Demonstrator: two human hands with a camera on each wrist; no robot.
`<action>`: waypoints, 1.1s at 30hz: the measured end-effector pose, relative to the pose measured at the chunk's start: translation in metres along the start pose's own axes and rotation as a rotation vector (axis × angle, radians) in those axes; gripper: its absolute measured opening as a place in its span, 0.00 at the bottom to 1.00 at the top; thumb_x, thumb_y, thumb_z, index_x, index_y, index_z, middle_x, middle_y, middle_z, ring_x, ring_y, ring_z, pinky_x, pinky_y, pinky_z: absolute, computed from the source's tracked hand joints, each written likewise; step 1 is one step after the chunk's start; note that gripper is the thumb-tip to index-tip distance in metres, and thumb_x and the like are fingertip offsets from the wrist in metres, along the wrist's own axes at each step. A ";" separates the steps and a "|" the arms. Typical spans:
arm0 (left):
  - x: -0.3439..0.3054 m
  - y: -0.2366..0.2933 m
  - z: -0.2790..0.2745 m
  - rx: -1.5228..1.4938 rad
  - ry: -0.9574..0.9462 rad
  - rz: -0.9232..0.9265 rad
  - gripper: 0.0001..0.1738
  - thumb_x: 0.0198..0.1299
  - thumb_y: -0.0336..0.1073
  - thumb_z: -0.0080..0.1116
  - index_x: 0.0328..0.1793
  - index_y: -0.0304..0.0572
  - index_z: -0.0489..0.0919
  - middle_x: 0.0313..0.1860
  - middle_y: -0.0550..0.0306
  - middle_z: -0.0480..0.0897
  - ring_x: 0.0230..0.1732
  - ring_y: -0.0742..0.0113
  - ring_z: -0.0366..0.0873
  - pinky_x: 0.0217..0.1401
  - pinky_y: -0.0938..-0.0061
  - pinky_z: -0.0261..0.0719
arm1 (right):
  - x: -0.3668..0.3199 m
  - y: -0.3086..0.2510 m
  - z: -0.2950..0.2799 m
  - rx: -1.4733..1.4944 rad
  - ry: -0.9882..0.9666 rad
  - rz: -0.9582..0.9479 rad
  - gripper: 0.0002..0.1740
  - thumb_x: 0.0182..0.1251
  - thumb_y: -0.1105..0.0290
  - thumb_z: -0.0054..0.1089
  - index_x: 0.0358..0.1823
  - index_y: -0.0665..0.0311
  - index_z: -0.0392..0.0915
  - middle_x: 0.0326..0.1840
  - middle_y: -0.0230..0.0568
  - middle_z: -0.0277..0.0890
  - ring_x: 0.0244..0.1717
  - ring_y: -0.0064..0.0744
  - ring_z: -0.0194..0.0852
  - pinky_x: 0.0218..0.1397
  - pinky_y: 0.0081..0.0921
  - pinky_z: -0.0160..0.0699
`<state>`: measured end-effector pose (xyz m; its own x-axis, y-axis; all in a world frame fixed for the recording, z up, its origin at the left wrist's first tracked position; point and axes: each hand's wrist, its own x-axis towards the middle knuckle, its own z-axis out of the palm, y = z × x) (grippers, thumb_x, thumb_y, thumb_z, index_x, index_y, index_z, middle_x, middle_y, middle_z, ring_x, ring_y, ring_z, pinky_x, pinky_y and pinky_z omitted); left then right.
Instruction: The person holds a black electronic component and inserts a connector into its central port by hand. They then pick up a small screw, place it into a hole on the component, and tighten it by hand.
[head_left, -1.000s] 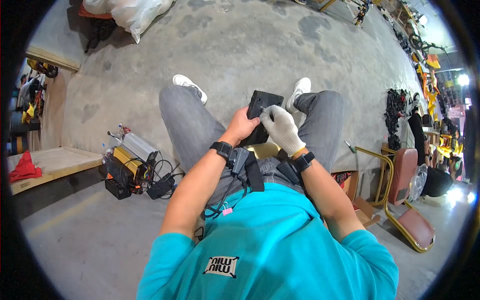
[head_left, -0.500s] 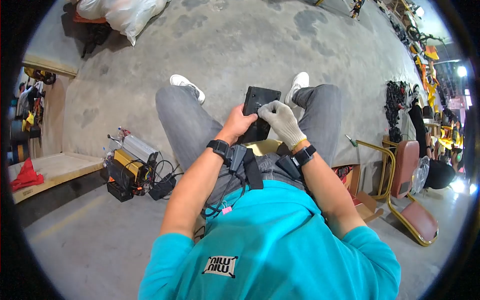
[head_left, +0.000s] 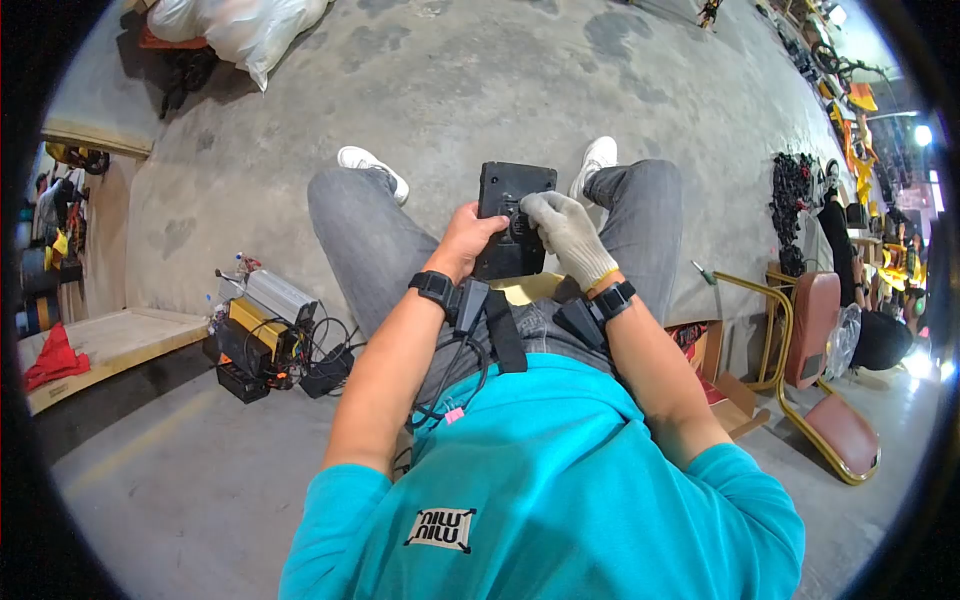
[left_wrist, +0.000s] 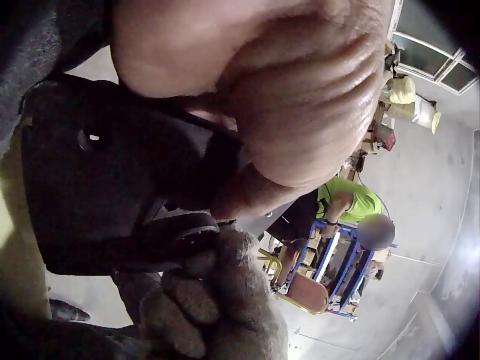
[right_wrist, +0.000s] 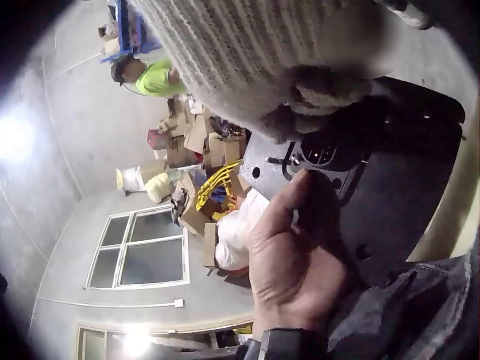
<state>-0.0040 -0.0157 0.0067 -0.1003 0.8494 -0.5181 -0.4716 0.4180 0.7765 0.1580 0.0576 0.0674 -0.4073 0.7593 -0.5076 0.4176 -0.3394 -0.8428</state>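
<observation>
A flat black rectangular casing (head_left: 508, 262) with round holes near its corners is held up between the knees. The bare left hand (head_left: 466, 238) grips its left side, the thumb lying on the face near the middle. In the right wrist view that thumb rests right beside a socket-like opening (right_wrist: 322, 154) with metal contacts and a thin metal loop. The right hand (head_left: 568, 235), in a whitish knitted glove, has curled fingers with tips at the same middle part. Darkened glove fingertips (right_wrist: 319, 94) cover whatever small part they pinch; I cannot tell what it is.
On the floor at left lie a silver and yellow metal unit (head_left: 260, 310) and tangled black cables. A wooden platform (head_left: 130, 335) with red cloth is farther left. At right stand a gold-framed chair (head_left: 815, 325) and an open cardboard box (head_left: 735, 400). Another person (left_wrist: 352, 202) works in the background.
The casing has swung more upright and shifted slightly left, showing more of its face. The gloved fingers have moved a little toward its right edge; the left hand keeps its grip.
</observation>
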 end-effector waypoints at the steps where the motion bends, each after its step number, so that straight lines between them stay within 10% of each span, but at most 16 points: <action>1: 0.000 0.000 0.000 -0.076 -0.008 -0.018 0.12 0.60 0.25 0.60 0.51 0.30 0.79 0.42 0.53 0.85 0.39 0.66 0.84 0.43 0.69 0.84 | 0.001 0.001 -0.002 0.000 -0.002 -0.002 0.22 0.68 0.56 0.58 0.41 0.73 0.82 0.31 0.37 0.80 0.32 0.25 0.74 0.37 0.25 0.72; 7: 0.001 0.008 -0.008 -0.263 -0.064 -0.029 0.13 0.61 0.25 0.60 0.52 0.31 0.79 0.44 0.50 0.85 0.41 0.61 0.86 0.46 0.65 0.87 | 0.023 0.025 -0.019 -0.307 0.373 -0.186 0.30 0.68 0.47 0.55 0.47 0.73 0.82 0.33 0.44 0.82 0.37 0.36 0.80 0.47 0.31 0.77; 12: -0.003 0.013 -0.008 -0.341 -0.136 -0.042 0.15 0.63 0.33 0.65 0.53 0.33 0.80 0.47 0.51 0.86 0.45 0.62 0.86 0.51 0.64 0.86 | 0.006 0.001 -0.013 -0.196 0.132 -0.012 0.35 0.72 0.42 0.47 0.44 0.75 0.79 0.22 0.39 0.72 0.21 0.28 0.72 0.22 0.26 0.68; 33: -0.002 0.008 -0.015 -0.332 -0.168 0.029 0.22 0.69 0.43 0.60 0.61 0.35 0.76 0.53 0.52 0.84 0.51 0.61 0.84 0.55 0.61 0.84 | -0.006 -0.011 -0.013 -0.059 0.050 -0.132 0.31 0.71 0.45 0.52 0.42 0.72 0.81 0.27 0.37 0.77 0.26 0.24 0.72 0.28 0.25 0.69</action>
<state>-0.0207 -0.0189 0.0082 0.0145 0.9118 -0.4104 -0.7322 0.2892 0.6166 0.1670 0.0639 0.0817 -0.4217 0.8223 -0.3821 0.4106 -0.2025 -0.8890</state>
